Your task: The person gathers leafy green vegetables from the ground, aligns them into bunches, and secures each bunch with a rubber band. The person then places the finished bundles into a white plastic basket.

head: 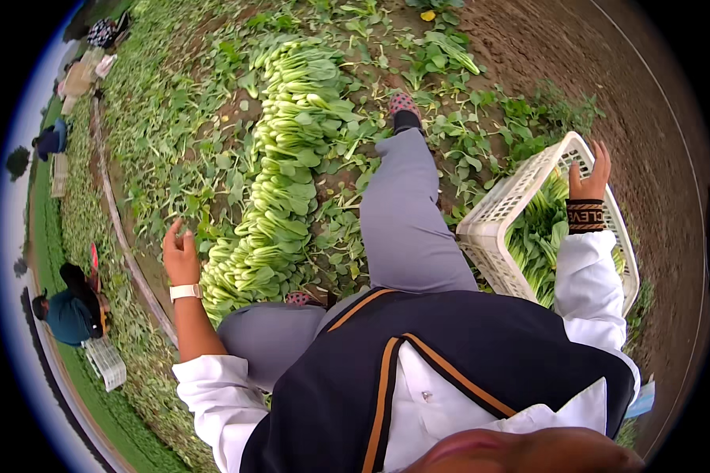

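Observation:
My left hand, with a pale watch at the wrist, is raised left of a long row of cut leafy greens with pale green stalks laid on the ground; it holds nothing. On the right, my right hand, with a dark patterned band at the wrist, hangs over the white plastic crate, its fingers apart and nothing seen in them. The crate is tilted in view and holds more leafy greens. Whether my right hand touches the crate's far rim I cannot tell.
My legs and spotted shoes are between the row and the crate. Loose leaves litter the soil. A long pale pipe or hose runs at left. Beyond it a person sits near another crate; several people are farther off. Bare soil lies right.

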The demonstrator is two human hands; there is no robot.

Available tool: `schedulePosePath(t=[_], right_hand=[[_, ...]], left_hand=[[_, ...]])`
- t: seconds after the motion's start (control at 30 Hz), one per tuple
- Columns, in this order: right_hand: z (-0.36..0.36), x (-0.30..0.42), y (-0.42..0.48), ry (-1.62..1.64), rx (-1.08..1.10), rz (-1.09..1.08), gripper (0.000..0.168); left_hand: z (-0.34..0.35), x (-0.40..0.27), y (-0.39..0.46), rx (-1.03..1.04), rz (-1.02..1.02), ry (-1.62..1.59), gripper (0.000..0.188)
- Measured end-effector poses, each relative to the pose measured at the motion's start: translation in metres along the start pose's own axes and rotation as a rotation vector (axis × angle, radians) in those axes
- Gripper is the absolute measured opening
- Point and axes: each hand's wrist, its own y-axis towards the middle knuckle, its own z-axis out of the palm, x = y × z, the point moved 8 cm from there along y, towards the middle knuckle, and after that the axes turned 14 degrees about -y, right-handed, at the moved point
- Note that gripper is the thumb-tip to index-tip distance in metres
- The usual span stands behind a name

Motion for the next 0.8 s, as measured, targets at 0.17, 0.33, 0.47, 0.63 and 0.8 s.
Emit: schedulePosePath(t=[0.17,0.33,0.47,0.63,0.8], right_hand=[[-0.049,0.357,0.043,0.897,0.063,-0.411,0.056],[-0.091,0.545,0.008,1.489,0.305,-0.381,0.054],[-0.014,0.552,-0.029,1.248,0.527,-0.35,0.054],[0.055,0.537,-0.021,1.31,0.94,0.065,0.05],[0.048,0.546,-0.02,1.336,0.945,-0.043,0.053]], left_hand=[[-0.096,0.157,-0.06,-0.178,-0.31,0.049,0.036],[0.007,0.16,-0.073,0.561,-0.348,0.22,0.054],[0.102,0.19,-0.063,0.601,-0.398,0.155,0.054],[0.192,0.253,-0.059,0.216,-0.787,0.015,0.076],[0.223,0.236,-0.055,0.056,-0.974,0.341,0.084]])
